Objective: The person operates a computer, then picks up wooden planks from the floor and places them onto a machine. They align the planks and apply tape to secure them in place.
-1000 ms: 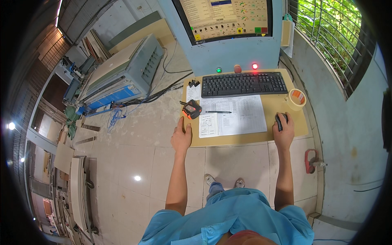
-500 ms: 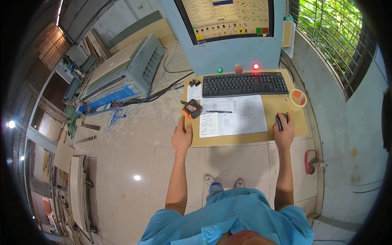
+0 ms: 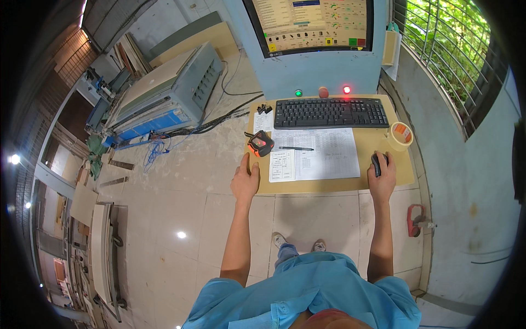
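Observation:
My right hand (image 3: 384, 181) is wrapped over a black computer mouse (image 3: 377, 165) at the right side of a tan tabletop (image 3: 334, 187). At the table's left edge rests my left hand (image 3: 244, 180), fingers stretched forward and holding nothing. Just beyond its fingertips lies an orange and black tape measure (image 3: 259, 143). Printed sheets (image 3: 334, 162) are spread between my hands, with a dark pen (image 3: 296, 148) across them. Behind the papers is a black keyboard (image 3: 331, 113). A roll of tape (image 3: 399, 136) sits to its right.
A lit monitor (image 3: 312, 27) is set in a blue cabinet (image 3: 315, 71) with green and red buttons. Black clips (image 3: 264, 109) lie left of the keyboard. A large flatbed machine (image 3: 164, 93) stands at left, a barred window (image 3: 446, 49) at right. A red handle (image 3: 415, 220) is near the wall.
The view has shifted slightly. Both hands stay in place, the right one on the mouse.

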The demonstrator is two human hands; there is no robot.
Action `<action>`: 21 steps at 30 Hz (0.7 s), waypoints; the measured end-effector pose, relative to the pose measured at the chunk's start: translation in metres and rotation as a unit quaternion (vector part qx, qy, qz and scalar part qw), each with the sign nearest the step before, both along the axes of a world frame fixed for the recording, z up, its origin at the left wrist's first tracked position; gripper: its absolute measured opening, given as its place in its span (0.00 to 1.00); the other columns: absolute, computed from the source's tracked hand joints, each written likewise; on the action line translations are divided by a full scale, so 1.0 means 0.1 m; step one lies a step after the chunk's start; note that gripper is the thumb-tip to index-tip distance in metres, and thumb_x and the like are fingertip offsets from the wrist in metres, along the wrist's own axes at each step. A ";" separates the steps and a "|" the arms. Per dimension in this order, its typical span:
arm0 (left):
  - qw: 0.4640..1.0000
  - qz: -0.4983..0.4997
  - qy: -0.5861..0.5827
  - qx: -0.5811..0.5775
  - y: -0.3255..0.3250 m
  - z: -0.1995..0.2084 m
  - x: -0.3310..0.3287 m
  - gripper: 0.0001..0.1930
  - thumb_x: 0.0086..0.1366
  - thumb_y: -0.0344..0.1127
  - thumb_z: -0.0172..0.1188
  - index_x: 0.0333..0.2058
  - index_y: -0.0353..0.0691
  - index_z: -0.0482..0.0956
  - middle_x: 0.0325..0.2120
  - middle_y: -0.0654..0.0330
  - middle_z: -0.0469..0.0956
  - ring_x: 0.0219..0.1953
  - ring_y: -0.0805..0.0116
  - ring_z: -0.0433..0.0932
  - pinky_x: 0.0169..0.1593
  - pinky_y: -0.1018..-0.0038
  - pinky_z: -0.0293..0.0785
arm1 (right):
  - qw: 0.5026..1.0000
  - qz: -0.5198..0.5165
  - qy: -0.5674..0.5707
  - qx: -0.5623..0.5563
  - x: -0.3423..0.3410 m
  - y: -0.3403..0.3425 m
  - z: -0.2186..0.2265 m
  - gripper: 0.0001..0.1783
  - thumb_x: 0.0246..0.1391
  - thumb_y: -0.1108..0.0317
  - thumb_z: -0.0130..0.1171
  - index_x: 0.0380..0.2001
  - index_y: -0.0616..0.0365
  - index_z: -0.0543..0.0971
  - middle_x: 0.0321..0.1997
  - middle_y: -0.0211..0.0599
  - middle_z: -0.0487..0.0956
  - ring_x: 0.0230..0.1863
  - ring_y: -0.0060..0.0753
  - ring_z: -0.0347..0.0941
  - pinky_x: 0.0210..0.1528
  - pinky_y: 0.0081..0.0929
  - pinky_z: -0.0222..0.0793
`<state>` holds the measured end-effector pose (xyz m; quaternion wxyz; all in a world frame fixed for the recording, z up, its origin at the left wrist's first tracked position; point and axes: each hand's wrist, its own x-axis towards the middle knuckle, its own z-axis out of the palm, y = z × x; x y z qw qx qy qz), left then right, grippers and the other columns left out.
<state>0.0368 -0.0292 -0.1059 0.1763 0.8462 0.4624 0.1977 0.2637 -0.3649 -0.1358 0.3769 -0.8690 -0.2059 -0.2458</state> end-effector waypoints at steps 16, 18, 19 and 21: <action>1.000 -0.004 -0.009 0.017 0.04 -0.06 0.00 0.28 0.69 0.54 0.54 0.66 0.59 0.70 0.40 0.49 0.83 0.40 0.49 0.84 0.45 0.55 0.78 | 1.000 -0.005 0.014 -0.002 0.00 0.00 0.01 0.27 0.54 0.68 0.62 0.60 0.50 0.76 0.65 0.57 0.70 0.64 0.60 0.68 0.65 0.47 0.66; 1.000 -0.002 -0.008 0.016 0.03 -0.06 0.00 0.28 0.69 0.53 0.55 0.66 0.59 0.70 0.40 0.50 0.84 0.40 0.50 0.84 0.44 0.55 0.78 | 1.000 -0.007 0.014 -0.004 0.00 0.00 0.01 0.28 0.54 0.68 0.62 0.60 0.50 0.76 0.65 0.57 0.70 0.64 0.60 0.68 0.65 0.47 0.66; 1.000 -0.003 -0.007 0.017 0.03 -0.06 0.00 0.28 0.69 0.53 0.55 0.66 0.59 0.70 0.39 0.50 0.84 0.40 0.50 0.84 0.44 0.55 0.78 | 1.000 -0.008 0.012 -0.005 0.00 0.00 0.01 0.28 0.54 0.68 0.62 0.60 0.50 0.75 0.65 0.57 0.70 0.64 0.60 0.68 0.64 0.47 0.66; 1.000 -0.003 -0.006 0.017 0.03 -0.05 0.00 0.28 0.69 0.53 0.55 0.66 0.59 0.70 0.39 0.50 0.84 0.40 0.50 0.84 0.43 0.55 0.78 | 1.000 -0.009 0.011 -0.006 0.01 0.00 0.00 0.28 0.54 0.68 0.62 0.61 0.50 0.75 0.65 0.57 0.70 0.64 0.60 0.68 0.64 0.47 0.66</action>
